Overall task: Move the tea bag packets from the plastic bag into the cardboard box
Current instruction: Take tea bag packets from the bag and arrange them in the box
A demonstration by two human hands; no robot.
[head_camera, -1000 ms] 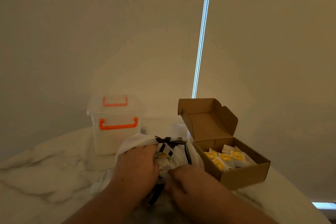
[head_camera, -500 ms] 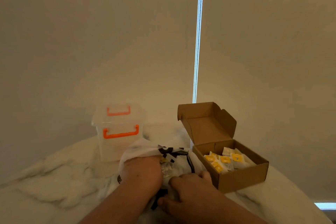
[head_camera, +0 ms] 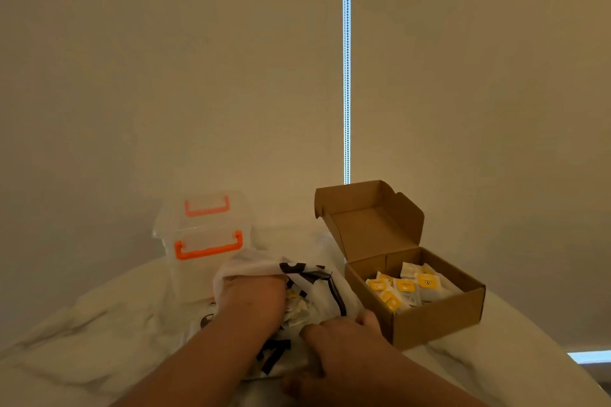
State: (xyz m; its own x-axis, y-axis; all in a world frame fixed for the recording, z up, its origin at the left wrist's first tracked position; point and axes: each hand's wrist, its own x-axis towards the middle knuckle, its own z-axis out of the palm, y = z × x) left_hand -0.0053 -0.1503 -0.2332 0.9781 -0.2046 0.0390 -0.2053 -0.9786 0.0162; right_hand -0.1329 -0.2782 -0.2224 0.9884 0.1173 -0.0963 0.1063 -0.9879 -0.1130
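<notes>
Both forearms come in from the bottom edge over a white marbled tabletop (head_camera: 99, 340). The right hand (head_camera: 334, 340) sits on the near right side of the plastic bag (head_camera: 244, 264), fingers bent down over the crumpled film and gripping it, thumb sticking out toward the box. The left hand (head_camera: 254, 301) is pushed into the bag mouth with only its back showing. Its fingers are hidden by the film, so I cannot tell if it holds anything. The hands are close together but not touching.

The bag is white with black print and lies at center. A few tea bag packets (head_camera: 297, 306) show inside it, between the hands.

Just right of the bag is the cardboard box (head_camera: 436, 320), lid flipped up, with yellow-labelled boxed packets (head_camera: 405, 286) piled inside. Behind the bag on the left stands a clear container (head_camera: 205, 241) with orange handles. Beyond is a beige blind with a bright vertical strip (head_camera: 346, 76).
</notes>
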